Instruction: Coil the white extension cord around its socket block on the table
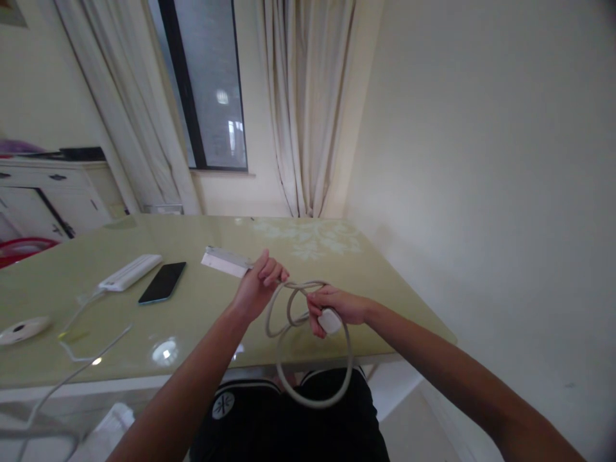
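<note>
A grey-white power cable (317, 404) hangs in loose loops between my hands, its lowest loop dropping past the table edge in front of my lap. My left hand (260, 285) is closed around the cable near one end. Just beyond it lies a long white bar (224, 262) that looks like a power strip; the left hand hides its near end. My right hand (332, 305) pinches the cable loops, with a white plug (330, 321) against its fingers.
On the glossy greenish table (385, 282), a black phone (162, 282) lies left of the bar. Past it are a white power bank (131, 273) with a thin cable (106, 350) and a white rounded object (24, 330). A wall (481, 192) borders the right side.
</note>
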Motion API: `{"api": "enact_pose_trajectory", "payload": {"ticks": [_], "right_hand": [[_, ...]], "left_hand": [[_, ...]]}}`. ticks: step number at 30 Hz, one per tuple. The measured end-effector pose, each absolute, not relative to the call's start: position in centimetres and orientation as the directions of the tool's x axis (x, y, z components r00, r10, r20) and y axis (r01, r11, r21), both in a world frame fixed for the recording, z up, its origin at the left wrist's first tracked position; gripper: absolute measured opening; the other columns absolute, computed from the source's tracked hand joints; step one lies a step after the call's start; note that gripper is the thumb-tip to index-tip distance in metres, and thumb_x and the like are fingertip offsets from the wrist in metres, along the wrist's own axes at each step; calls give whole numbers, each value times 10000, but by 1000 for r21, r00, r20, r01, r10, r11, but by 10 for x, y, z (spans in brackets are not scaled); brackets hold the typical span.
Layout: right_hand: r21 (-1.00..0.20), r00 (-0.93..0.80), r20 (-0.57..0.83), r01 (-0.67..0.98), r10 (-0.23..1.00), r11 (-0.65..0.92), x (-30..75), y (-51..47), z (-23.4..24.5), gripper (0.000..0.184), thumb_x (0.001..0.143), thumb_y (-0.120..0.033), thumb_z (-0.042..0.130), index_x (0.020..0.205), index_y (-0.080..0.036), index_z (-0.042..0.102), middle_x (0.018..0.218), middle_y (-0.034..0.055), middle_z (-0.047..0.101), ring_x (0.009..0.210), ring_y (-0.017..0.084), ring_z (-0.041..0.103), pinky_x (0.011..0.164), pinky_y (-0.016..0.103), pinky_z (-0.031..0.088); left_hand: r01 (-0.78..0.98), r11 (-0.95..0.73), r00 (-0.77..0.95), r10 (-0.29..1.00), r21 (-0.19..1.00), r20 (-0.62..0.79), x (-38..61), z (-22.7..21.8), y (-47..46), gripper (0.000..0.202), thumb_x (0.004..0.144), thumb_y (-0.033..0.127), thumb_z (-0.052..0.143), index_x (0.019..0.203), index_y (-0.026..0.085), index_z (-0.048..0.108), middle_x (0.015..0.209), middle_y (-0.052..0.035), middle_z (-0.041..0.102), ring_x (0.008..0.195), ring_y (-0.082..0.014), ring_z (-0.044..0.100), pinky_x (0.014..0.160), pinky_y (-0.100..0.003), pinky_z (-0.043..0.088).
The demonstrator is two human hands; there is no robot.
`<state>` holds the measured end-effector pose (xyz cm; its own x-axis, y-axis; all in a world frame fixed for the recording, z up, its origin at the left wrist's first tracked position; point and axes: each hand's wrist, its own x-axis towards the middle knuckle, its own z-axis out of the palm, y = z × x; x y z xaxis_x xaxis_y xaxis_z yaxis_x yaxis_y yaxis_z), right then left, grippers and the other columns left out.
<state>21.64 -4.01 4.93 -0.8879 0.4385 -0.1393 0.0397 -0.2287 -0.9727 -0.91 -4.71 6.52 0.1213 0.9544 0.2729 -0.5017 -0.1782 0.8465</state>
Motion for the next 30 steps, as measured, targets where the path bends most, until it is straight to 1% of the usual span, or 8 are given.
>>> {"api": "enact_pose_trajectory", "payload": {"ticks": [2,5,10,12,15,21,26,30], "right_hand": [[-970,-889,-155,54,432,-236,221,-41,48,420,918,-568,624,850,-155,596,668,80,726,550,175,667,528,255,490],[-972,-833,-122,-11,540,-237,220,-41,47,392,911,-535,654,1015,-163,586,629,46,721,500,160,649,503,228,468],[-937,-777,-63,-169,626,-305,200,-47,46,523,844,-647,693,751,-191,454,793,116,768,669,188,728,658,280,544],[-941,-797,-76,-141,599,-307,193,-51,45,564,856,-695,642,709,-199,419,740,105,754,597,178,704,595,270,530],[-956,-830,-132,-38,542,-291,189,-59,46,579,889,-717,573,685,-202,402,692,90,736,523,165,674,523,252,506],[-929,-862,-296,159,412,-334,199,-73,55,594,888,-714,577,655,-205,377,679,74,729,508,154,680,491,236,527],[-886,-885,-362,230,292,-403,232,-85,54,583,897,-714,552,662,-218,355,648,61,723,484,170,673,447,254,523],[-885,-875,-423,342,236,-316,262,-90,53,595,942,-699,478,620,-219,338,600,55,694,469,152,654,447,242,503]], "left_hand": [[-545,-122,182,949,829,259,1,74,-55,571,934,555,593,520,260,332,479,63,202,485,-151,399,750,-424,534],[-586,-139,143,952,798,271,14,85,-62,487,906,480,681,585,228,416,506,90,212,447,-88,276,694,-330,523],[-646,-132,69,971,752,229,24,105,-73,340,757,306,864,858,203,556,508,131,277,451,-41,268,564,-170,434],[-664,-160,-8,978,731,206,21,110,-74,398,716,289,890,877,207,535,522,139,272,428,-28,227,435,-142,289],[-616,-121,-36,991,778,126,13,111,-73,447,679,296,905,853,212,501,518,152,237,389,-19,171,373,-161,142],[-511,5,-7,1000,860,-10,-5,96,-75,496,623,318,924,901,211,527,513,158,284,371,-13,190,361,-154,144],[-484,-45,-165,985,874,-41,-54,78,-63,457,602,237,902,853,202,521,501,157,289,361,-13,188,342,-148,121],[-445,-37,-237,968,895,-78,-88,64,-60,437,595,188,878,817,199,502,502,154,300,358,-14,206,337,-148,132]]}}
